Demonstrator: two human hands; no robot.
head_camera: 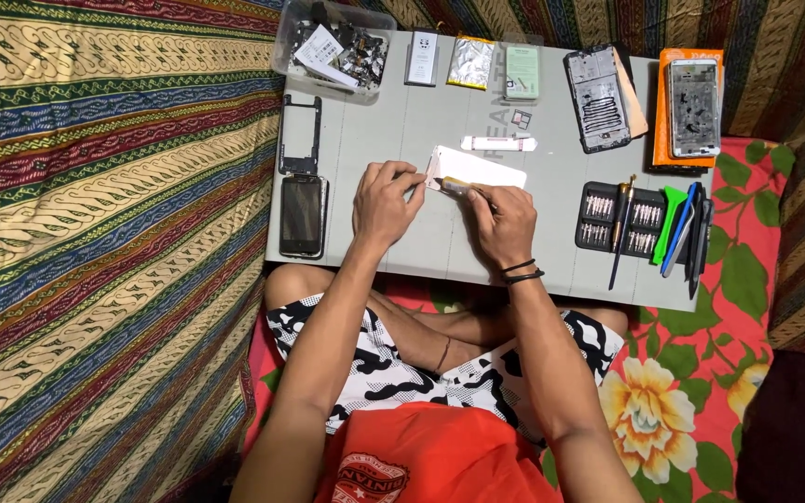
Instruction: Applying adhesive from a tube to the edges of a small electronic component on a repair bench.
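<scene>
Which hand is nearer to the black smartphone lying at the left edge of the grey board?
Left. The left hand sits just right of the black smartphone, holding the white phone shell; the right hand is farther right.

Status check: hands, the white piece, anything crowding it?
Left hand pinching white phone part at its end. Right hand holding a thin tool against it. White tube lies just beyond, apart.
</scene>
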